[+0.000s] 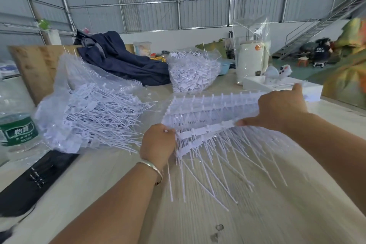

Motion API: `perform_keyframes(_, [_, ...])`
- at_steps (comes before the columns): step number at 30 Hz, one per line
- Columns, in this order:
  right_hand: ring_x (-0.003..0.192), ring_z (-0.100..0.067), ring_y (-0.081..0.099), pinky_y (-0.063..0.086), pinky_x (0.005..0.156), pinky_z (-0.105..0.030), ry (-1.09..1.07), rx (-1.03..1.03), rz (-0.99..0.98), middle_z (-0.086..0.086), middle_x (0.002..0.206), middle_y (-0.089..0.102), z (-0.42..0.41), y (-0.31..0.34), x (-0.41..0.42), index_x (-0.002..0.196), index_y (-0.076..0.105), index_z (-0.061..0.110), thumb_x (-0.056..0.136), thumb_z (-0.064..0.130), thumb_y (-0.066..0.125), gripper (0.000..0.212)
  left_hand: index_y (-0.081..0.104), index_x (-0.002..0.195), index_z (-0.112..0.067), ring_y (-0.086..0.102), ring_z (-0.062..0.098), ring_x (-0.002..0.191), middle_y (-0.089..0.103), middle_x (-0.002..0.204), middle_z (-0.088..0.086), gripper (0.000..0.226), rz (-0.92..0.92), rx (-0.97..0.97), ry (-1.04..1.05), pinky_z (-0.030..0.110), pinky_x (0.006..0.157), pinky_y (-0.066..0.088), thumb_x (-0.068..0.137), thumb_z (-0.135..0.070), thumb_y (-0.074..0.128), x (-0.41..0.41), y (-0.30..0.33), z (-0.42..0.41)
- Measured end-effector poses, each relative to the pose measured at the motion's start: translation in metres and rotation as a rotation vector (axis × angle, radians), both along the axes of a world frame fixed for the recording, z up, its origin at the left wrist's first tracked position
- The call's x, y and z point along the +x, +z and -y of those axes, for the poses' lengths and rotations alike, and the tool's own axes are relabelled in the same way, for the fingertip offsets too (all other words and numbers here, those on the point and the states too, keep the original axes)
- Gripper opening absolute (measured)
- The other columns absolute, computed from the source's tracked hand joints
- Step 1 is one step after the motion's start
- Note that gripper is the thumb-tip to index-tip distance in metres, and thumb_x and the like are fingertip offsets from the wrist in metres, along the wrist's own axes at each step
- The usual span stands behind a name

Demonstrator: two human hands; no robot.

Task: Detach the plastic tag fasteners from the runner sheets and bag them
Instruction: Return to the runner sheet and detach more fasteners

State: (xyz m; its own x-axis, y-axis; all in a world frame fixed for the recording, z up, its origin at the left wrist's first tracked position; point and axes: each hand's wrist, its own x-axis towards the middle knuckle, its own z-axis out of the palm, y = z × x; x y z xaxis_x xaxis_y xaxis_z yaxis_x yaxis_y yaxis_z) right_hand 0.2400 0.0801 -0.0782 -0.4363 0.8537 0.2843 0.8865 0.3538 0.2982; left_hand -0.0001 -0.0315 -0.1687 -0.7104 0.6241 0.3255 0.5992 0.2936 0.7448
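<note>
Both hands are gripping the runner sheets above the table — left hand pinching the near-left end, right hand clutching the right; long axis running left-right, tails pointing toward the camera — bag lying just left.

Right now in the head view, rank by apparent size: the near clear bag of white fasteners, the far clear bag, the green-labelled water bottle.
1. Near clear bag of white fasteners.
2. Far clear bag and green-labelled water bottle: unsure, since the bottle is nearer and cropped.
</note>
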Motion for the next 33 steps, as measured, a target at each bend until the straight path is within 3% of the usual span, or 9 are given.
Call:
perform_keyframes(8, [0.056, -0.012, 0.052, 0.043, 0.071, -0.034, 0.079, 0.106, -0.016, 0.007, 0.061, 0.056, -0.009, 0.049, 0.030, 0.066, 0.054, 0.023, 0.036, 0.105, 0.022, 0.093, 0.054, 0.066, -0.005, 0.049, 0.018, 0.058, 0.050, 0.060, 0.003, 0.034, -0.072, 0.077, -0.013, 0.027, 0.050, 0.031, 0.094, -0.025, 0.052, 0.012, 0.006, 0.000])
perform_keyframes(11, [0.047, -0.013, 0.044, 0.039, 0.052, -0.025, 0.137, 0.193, -0.107, 0.006, 0.051, 0.047, -0.011, 0.058, 0.037, 0.060, 0.041, 0.025, 0.036, 0.100, 0.028, 0.080, 0.042, 0.058, -0.014, 0.040, 0.009, 0.048, 0.040, 0.053, -0.004, 0.040, 0.153, 0.327, -0.108, 0.024, 0.046, 0.028, 0.094, -0.023, 0.057, 0.015, 0.013, 0.003])
perform_keyframes(14, [0.063, -0.012, 0.049, 0.042, 0.075, -0.035, 0.126, 0.154, -0.051, 0.009, 0.067, 0.050, -0.025, 0.035, 0.037, 0.073, 0.044, 0.030, 0.053, 0.096, 0.024, 0.071, 0.051, 0.069, -0.012, 0.034, 0.010, 0.043, 0.038, 0.050, -0.005, 0.029, 0.458, 0.397, -0.275, 0.023, 0.045, 0.026, 0.095, -0.021, 0.059, 0.018, 0.019, 0.008])
perform_keyframes(18, [0.125, -0.019, 0.048, 0.022, 0.114, -0.045, 0.145, 0.024, -0.010, 0.001, 0.129, 0.054, -0.036, -0.016, 0.034, 0.128, 0.048, 0.027, 0.094, 0.058, 0.043, 0.046, 0.056, 0.071, -0.011, 0.039, 0.010, 0.045, 0.044, 0.055, -0.002, 0.025, 0.460, 0.270, -0.322, 0.017, 0.040, 0.029, 0.095, -0.019, 0.059, 0.025, 0.016, 0.009])
perform_keyframes(20, [0.130, -0.020, 0.045, 0.026, 0.114, -0.043, 0.255, -0.011, -0.167, 0.000, 0.139, 0.050, -0.033, -0.031, 0.024, 0.134, 0.047, 0.024, 0.097, 0.036, 0.049, 0.039, 0.055, 0.069, -0.011, 0.039, 0.012, 0.046, 0.046, 0.056, 0.000, 0.025, 0.483, 0.245, -0.335, 0.018, 0.040, 0.028, 0.094, -0.015, 0.058, 0.028, 0.015, 0.007])
perform_keyframes(24, [0.125, -0.021, 0.048, 0.036, 0.103, -0.031, 0.557, -0.196, -0.641, -0.001, 0.137, 0.054, 0.002, -0.042, -0.022, 0.131, 0.055, 0.018, 0.097, 0.016, 0.052, 0.034, 0.056, 0.068, -0.010, 0.039, 0.012, 0.041, 0.046, 0.054, 0.001, 0.024, 0.490, 0.234, -0.400, 0.015, 0.038, 0.028, 0.091, -0.009, 0.058, 0.027, 0.018, 0.010])
perform_keyframes(28, [0.113, -0.009, 0.053, 0.034, 0.092, -0.017, 0.671, -0.403, -0.789, 0.009, 0.122, 0.059, 0.031, -0.051, -0.054, 0.129, 0.057, 0.024, 0.101, 0.027, 0.048, 0.029, 0.060, 0.073, -0.010, 0.044, 0.009, 0.040, 0.053, 0.058, 0.002, 0.017, 0.539, 0.262, -0.515, 0.014, 0.039, 0.029, 0.088, -0.003, 0.057, 0.029, 0.022, 0.015])
perform_keyframes(30, [0.091, -0.008, 0.060, 0.041, 0.083, -0.018, 0.700, -0.482, -0.881, 0.009, 0.096, 0.064, 0.036, -0.060, -0.059, 0.105, 0.065, 0.021, 0.099, 0.028, 0.051, 0.016, 0.063, 0.074, -0.009, 0.045, 0.011, 0.041, 0.055, 0.056, 0.002, 0.012, 0.569, 0.249, -0.572, 0.014, 0.040, 0.029, 0.082, -0.002, 0.058, 0.031, 0.023, 0.016])
perform_keyframes(33, [0.059, -0.012, 0.048, 0.037, 0.062, -0.026, 0.740, -0.426, -0.831, 0.005, 0.058, 0.049, 0.033, -0.071, -0.055, 0.071, 0.058, 0.015, 0.095, 0.025, 0.057, 0.026, 0.065, 0.065, -0.015, 0.044, 0.014, 0.040, 0.056, 0.051, 0.003, 0.012, 0.557, 0.181, -0.612, 0.015, 0.041, 0.029, 0.069, -0.008, 0.056, 0.033, 0.022, 0.016])
